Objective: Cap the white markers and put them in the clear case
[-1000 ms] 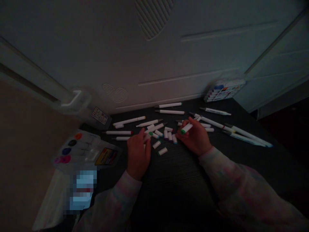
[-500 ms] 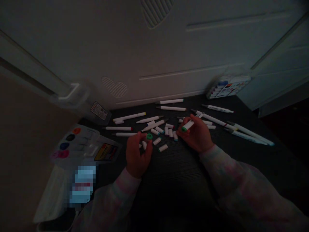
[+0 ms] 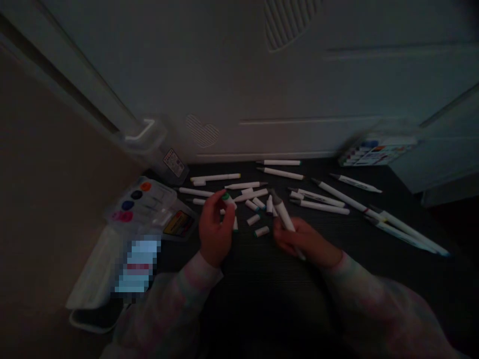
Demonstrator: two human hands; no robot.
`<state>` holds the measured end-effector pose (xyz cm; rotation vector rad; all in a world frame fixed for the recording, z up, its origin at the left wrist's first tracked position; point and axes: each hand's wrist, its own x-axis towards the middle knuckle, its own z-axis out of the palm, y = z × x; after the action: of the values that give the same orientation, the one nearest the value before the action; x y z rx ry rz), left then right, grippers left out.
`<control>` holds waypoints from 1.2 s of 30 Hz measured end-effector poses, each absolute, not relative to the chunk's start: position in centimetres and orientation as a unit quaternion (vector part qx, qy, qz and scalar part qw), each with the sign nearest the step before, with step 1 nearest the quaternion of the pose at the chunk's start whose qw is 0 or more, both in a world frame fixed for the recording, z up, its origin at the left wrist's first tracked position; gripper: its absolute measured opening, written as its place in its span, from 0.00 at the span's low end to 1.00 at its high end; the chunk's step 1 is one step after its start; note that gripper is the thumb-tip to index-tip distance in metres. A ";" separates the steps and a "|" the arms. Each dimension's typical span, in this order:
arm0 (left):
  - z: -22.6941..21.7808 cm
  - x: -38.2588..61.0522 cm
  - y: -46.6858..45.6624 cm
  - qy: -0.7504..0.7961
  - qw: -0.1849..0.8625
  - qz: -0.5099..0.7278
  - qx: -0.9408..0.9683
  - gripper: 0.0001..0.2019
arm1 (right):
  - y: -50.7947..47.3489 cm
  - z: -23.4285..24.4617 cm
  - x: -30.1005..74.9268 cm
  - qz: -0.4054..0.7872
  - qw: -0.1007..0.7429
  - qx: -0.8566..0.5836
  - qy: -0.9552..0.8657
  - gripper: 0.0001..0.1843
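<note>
Presently, my right hand (image 3: 303,237) pinches a marker (image 3: 286,219), grey tip (image 3: 276,198) bare, over the table (image 3: 247,269); my left hand (image 3: 216,232) pinches a green cap (image 3: 226,196). Advisable: firm grip behind the tip, clear of loose caps (image 3: 261,231).

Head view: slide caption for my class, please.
Left hand holds a green-ended cap, right hand a grey-tipped marker, over a dark table.

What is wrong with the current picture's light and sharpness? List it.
Head view: very dim throughout, the table almost black; head view: the glowing screen at left is the brightest patch, pixelated; head view: glare streaks the clear container; head view: the right hand and its marker look slightly soft.
</note>
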<state>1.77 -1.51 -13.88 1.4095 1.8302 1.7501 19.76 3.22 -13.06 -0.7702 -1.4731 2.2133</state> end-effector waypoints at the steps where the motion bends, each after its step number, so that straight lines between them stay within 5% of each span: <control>1: -13.8 1.7 -1.3 0.624 0.160 0.618 0.451 0.13 | 2.9 -13.1 19.6 0.780 0.161 -0.276 -0.538 0.14; 7: -13.4 1.1 -0.4 0.503 0.423 0.710 0.254 0.10 | 2.1 -13.2 19.0 0.762 0.103 -0.258 -0.585 0.21; 12: -12.7 1.5 -0.7 0.449 0.504 0.710 0.201 0.08 | 1.8 -13.1 19.0 0.764 0.070 -0.258 -0.587 0.22; 26: -13.4 2.3 -1.8 0.467 0.496 0.649 0.340 0.10 | 1.6 -13.6 18.7 0.754 0.063 -0.286 -0.589 0.25; 36: -13.1 2.8 -3.0 0.499 0.525 0.598 0.344 0.11 | 0.7 -14.2 17.1 0.700 0.156 -0.264 -0.645 0.27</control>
<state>2.83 -2.97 -13.14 0.8236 1.1939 1.4306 17.06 0.67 -14.24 -0.7570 -1.8484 2.0039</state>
